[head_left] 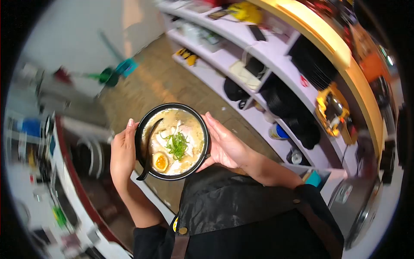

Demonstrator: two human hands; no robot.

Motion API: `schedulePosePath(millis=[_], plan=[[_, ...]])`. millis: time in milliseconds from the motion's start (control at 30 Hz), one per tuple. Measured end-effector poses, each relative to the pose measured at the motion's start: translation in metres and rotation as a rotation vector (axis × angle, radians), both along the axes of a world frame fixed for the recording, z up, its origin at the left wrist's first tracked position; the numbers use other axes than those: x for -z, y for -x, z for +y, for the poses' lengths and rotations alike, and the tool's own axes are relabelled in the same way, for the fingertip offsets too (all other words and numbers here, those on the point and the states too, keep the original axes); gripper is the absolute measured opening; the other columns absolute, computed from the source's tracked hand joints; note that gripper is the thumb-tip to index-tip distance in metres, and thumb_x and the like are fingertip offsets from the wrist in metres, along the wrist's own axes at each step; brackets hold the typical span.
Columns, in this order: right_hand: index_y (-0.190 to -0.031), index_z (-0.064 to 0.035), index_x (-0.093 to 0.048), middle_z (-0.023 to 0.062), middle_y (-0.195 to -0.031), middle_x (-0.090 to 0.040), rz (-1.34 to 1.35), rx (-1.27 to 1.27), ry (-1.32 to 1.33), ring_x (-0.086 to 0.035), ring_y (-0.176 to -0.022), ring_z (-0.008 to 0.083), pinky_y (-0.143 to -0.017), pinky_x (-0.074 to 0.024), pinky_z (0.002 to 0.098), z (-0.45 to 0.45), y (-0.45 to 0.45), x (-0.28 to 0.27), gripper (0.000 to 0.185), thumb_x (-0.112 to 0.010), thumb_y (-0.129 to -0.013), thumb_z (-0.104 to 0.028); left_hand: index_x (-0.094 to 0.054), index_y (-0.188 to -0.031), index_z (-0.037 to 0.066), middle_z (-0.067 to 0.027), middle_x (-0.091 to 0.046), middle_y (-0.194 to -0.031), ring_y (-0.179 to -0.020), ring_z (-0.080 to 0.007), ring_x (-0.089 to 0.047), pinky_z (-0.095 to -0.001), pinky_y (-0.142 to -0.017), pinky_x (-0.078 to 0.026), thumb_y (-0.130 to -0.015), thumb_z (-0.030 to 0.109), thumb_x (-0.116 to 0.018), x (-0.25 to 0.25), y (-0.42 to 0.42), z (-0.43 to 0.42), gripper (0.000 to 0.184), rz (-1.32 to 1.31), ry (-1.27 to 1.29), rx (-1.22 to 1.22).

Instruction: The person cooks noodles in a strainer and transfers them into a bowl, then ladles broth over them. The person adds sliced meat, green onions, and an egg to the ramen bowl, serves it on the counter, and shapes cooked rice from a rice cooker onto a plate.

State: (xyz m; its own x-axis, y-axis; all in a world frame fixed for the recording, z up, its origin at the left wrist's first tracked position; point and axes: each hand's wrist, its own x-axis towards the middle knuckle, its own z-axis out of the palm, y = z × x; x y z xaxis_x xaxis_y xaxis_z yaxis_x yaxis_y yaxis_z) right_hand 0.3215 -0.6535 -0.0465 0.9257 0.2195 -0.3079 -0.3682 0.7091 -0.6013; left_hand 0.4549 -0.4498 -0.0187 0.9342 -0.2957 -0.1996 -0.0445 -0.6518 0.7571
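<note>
A black bowl of creamy soup is held up in front of my dark apron. Chopped green onion lies in the middle of the soup, and a halved egg with an orange yolk sits near the lower left. A black spoon rests in the bowl, its handle end sticking out over the lower left rim. My left hand grips the bowl's left side, the thumb near the rim. On the right side, my right hand supports the bowl with palm and fingers against it.
White shelves with stacked black dishes run along the right, below a yellow counter edge. A red-edged counter stands at the left. A teal dustpan is on the floor near the wall.
</note>
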Motion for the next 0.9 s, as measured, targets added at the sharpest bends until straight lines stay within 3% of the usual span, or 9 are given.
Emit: schedulePosePath(millis=[200, 233, 367, 467, 500, 600, 767, 867, 900], plan=[[-0.139, -0.0159, -0.026, 0.0131, -0.135, -0.042, -0.078, 0.334, -0.013, -0.049, -0.117, 0.0329, -0.085, -0.0442, 0.0611, -0.13, -0.015, -0.01, 0.07, -0.028, -0.089, -0.064, -0.06, -0.103, -0.009, -0.0145, -0.061, -0.071, -0.068, -0.0122, -0.051, -0.0281, -0.068, -0.044, -0.094, 0.046, -0.041, -0.025, -0.076, -0.194, 0.059, -0.053, -0.11, 0.365], [-0.139, -0.0156, -0.027, 0.0135, -0.134, -0.042, -0.084, 0.416, -0.01, -0.049, -0.117, 0.034, -0.086, -0.0435, 0.0614, -0.151, -0.018, -0.019, 0.067, -0.027, -0.09, -0.061, -0.061, -0.099, -0.009, -0.0167, -0.058, -0.066, -0.065, -0.0128, -0.05, -0.0304, -0.066, -0.045, -0.094, 0.046, -0.041, -0.022, -0.088, -0.227, 0.059, -0.126, 0.041, 0.453], [-0.138, -0.0143, -0.029, 0.0142, -0.134, -0.043, -0.134, 0.63, 0.026, -0.048, -0.118, 0.0359, -0.087, -0.0408, 0.0637, -0.234, -0.029, -0.051, 0.064, -0.028, -0.092, -0.059, -0.059, -0.094, -0.011, -0.0196, -0.055, -0.064, -0.064, -0.0163, -0.05, -0.0336, -0.066, -0.044, -0.093, 0.047, -0.042, -0.053, -0.129, -0.356, 0.061, -0.276, 0.105, 0.724], [-0.137, -0.0148, -0.032, 0.0152, -0.133, -0.044, -0.099, 0.796, 0.086, -0.047, -0.117, 0.0388, -0.088, -0.0366, 0.0667, -0.291, -0.031, -0.089, 0.062, -0.027, -0.092, -0.057, -0.061, -0.087, -0.01, -0.0162, -0.055, -0.06, -0.06, -0.0147, -0.051, -0.0316, -0.059, -0.044, -0.093, 0.049, -0.042, -0.088, -0.143, -0.447, 0.061, -0.304, 0.093, 0.87], [-0.14, -0.0127, -0.023, 0.0129, -0.138, -0.038, -0.213, 0.737, 0.107, -0.044, -0.121, 0.0365, -0.083, -0.0436, 0.0639, -0.317, -0.03, -0.094, 0.062, -0.027, -0.093, -0.053, -0.062, -0.084, -0.008, -0.011, -0.054, -0.059, -0.054, -0.0118, -0.05, -0.0285, -0.05, -0.042, -0.093, 0.05, -0.041, -0.103, -0.142, -0.473, 0.062, -0.164, 0.098, 0.923], [-0.14, -0.0101, -0.022, 0.0139, -0.138, -0.037, -0.27, 0.79, 0.208, -0.045, -0.12, 0.0379, -0.083, -0.044, 0.0637, -0.38, -0.028, -0.115, 0.063, -0.026, -0.094, -0.052, -0.062, -0.091, -0.009, -0.0073, -0.055, -0.062, -0.048, -0.0105, -0.049, -0.0247, -0.045, -0.04, -0.093, 0.05, -0.041, -0.122, -0.144, -0.555, 0.063, -0.183, 0.222, 1.001], [-0.139, -0.0054, -0.022, 0.019, -0.135, -0.039, -0.171, 0.907, 0.27, -0.044, -0.12, 0.0409, -0.089, -0.0383, 0.0658, -0.473, -0.019, -0.143, 0.065, -0.023, -0.094, -0.053, -0.06, -0.105, -0.008, -0.0089, -0.056, -0.066, -0.049, -0.0135, -0.053, -0.0286, -0.044, -0.047, -0.088, 0.054, -0.044, -0.138, -0.14, -0.665, 0.067, -0.135, 0.234, 1.058], [-0.138, -0.0042, -0.023, 0.0211, -0.132, -0.041, -0.137, 0.921, 0.242, -0.046, -0.118, 0.0412, -0.088, -0.0398, 0.0652, -0.523, -0.011, -0.143, 0.065, -0.023, -0.094, -0.053, -0.061, -0.105, -0.008, -0.0063, -0.055, -0.065, -0.052, -0.0122, -0.054, -0.0288, -0.047, -0.048, -0.089, 0.055, -0.042, -0.138, -0.131, -0.715, 0.067, -0.045, 0.282, 1.113], [-0.137, -0.0031, -0.024, 0.0224, -0.13, -0.043, -0.167, 0.893, 0.297, -0.047, -0.116, 0.0415, -0.086, -0.0416, 0.0646, -0.538, -0.009, -0.142, 0.067, -0.022, -0.094, -0.054, -0.062, -0.104, -0.006, -0.0055, -0.054, -0.067, -0.06, -0.0106, -0.056, -0.0294, -0.051, -0.05, -0.088, 0.056, -0.042, -0.133, -0.133, -0.736, 0.067, -0.148, 0.283, 1.116]])
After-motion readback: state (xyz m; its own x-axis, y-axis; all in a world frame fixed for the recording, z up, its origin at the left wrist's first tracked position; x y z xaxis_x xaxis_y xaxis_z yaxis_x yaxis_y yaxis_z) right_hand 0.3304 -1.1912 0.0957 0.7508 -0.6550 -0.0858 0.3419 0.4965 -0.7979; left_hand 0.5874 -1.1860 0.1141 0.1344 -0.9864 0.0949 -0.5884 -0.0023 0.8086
